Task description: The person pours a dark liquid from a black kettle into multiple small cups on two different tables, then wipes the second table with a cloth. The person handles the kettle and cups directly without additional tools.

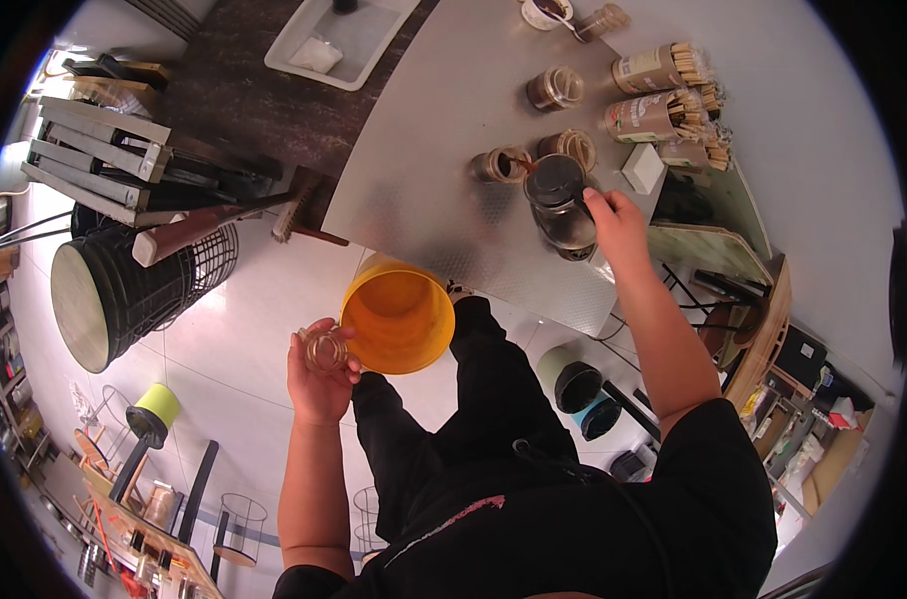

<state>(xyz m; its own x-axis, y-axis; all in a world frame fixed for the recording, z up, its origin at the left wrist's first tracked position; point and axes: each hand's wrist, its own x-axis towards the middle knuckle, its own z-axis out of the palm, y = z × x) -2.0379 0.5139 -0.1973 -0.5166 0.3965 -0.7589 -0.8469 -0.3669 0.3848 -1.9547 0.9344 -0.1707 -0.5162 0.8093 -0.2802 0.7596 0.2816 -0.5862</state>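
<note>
My right hand point(620, 228) grips the black handle of a glass coffee pot point(566, 224) with a black lid point(555, 182), tilted above the metal table point(416, 165). Brown liquid runs from its spout into an open glass jar point(498, 165). Just behind the pot is a second glass jar point(568, 147), and farther back stands another with dark contents point(554, 88). Off to the left, over the floor, my left hand point(320, 385) holds a small clear glass jar or lid point(325, 352) beside the rim of a yellow bucket point(398, 322).
Paper tubes of wooden sticks point(652, 69) line the table's right side near a small white box point(643, 168). A white bowl point(547, 11) sits at the back. A white tray point(341, 37) rests on the dark counter point(244, 75). A black wire basket point(147, 277) is at left.
</note>
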